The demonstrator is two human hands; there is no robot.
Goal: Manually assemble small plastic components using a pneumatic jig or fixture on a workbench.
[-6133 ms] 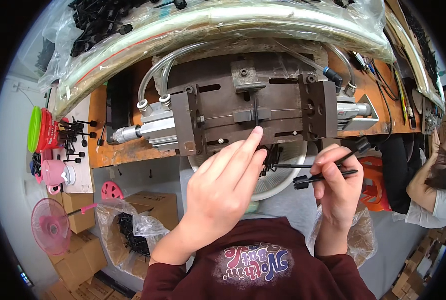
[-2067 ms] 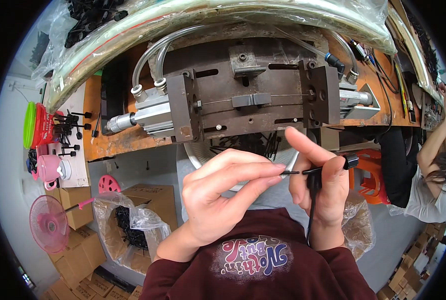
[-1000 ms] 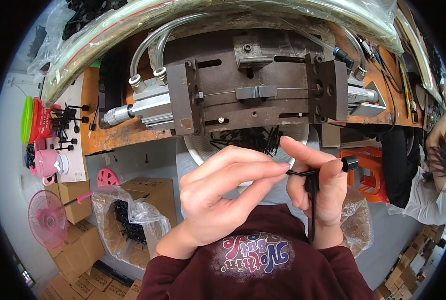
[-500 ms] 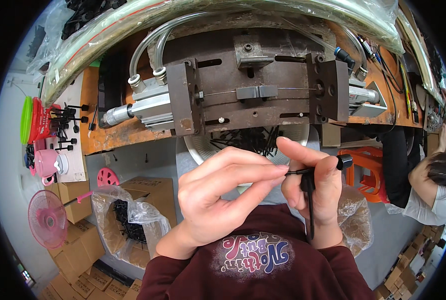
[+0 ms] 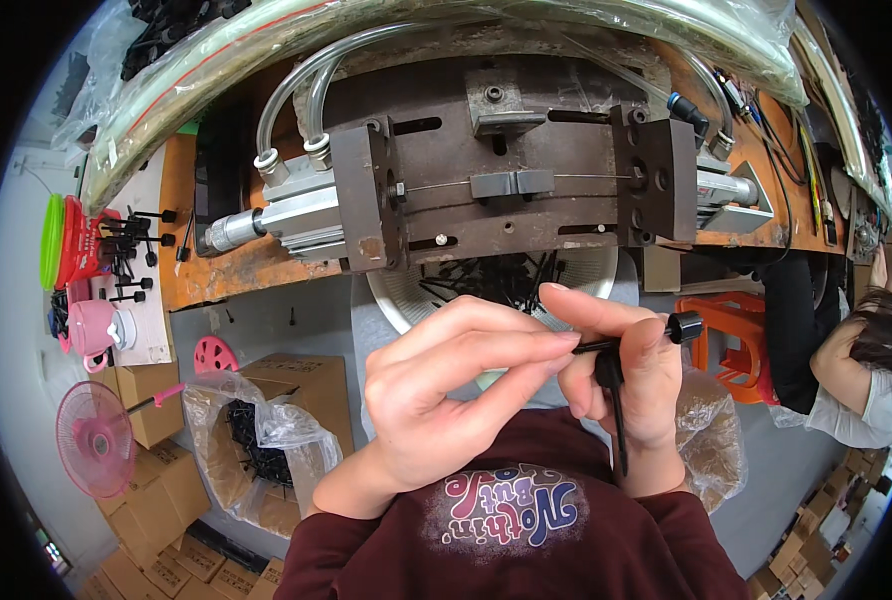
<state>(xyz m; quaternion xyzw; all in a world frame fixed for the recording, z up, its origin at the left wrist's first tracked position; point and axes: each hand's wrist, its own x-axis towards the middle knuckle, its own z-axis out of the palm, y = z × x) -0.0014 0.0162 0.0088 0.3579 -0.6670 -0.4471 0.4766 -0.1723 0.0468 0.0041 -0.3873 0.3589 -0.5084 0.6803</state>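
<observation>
Above my lap, my left hand (image 5: 446,375) pinches the thin end of a black rod with a wider round cap (image 5: 685,327) between thumb and fingertips. My right hand (image 5: 646,390) is closed around the same rod near its capped end, which sticks out past the fingers to the right. A second black rod with a thicker head (image 5: 619,420) hangs down from the right hand, its upper part partly hidden by the fingers. Just beyond my hands, a white basket (image 5: 386,308) holds many similar black rods (image 5: 501,280).
A brown metal fixture (image 5: 446,130) with air cylinders (image 5: 301,220) and hoses stands on the wooden bench (image 5: 256,265). At left are a pink fan (image 5: 96,440) and a bag-lined box (image 5: 311,430) of black parts. An orange stool (image 5: 736,310) and another person (image 5: 856,380) are at right.
The capped rod has shifted very slightly left and down at its capped end. Both hands keep nearly the same hold and place.
</observation>
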